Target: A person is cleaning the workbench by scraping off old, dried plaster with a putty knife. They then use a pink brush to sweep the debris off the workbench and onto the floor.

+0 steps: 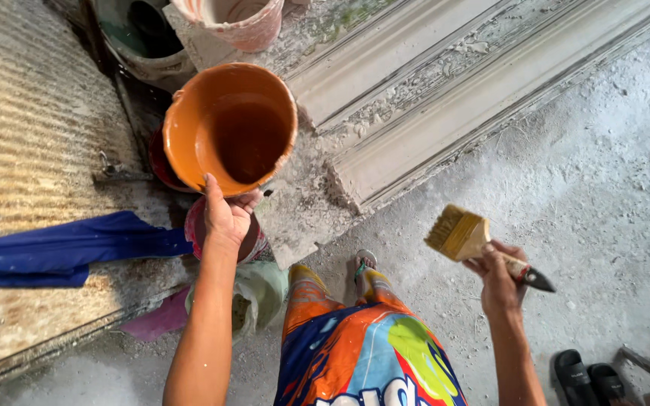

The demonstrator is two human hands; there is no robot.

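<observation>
Bucket, orange, tipped toward the camera, brown liquid low inside; left hand has fingers clamped on its near rim above the plaster-caked floor. Loading the brush looks like the step: bristles must dip in. Right hand grips the paintbrush, fingers closed on the handle, bristles pointing up-left, long axis slanting down-right.

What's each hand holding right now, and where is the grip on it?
The left hand holds the orange bucket by its near rim, thumb over the edge. The right hand holds the paintbrush by its handle, bristles pointing up-left.
</observation>
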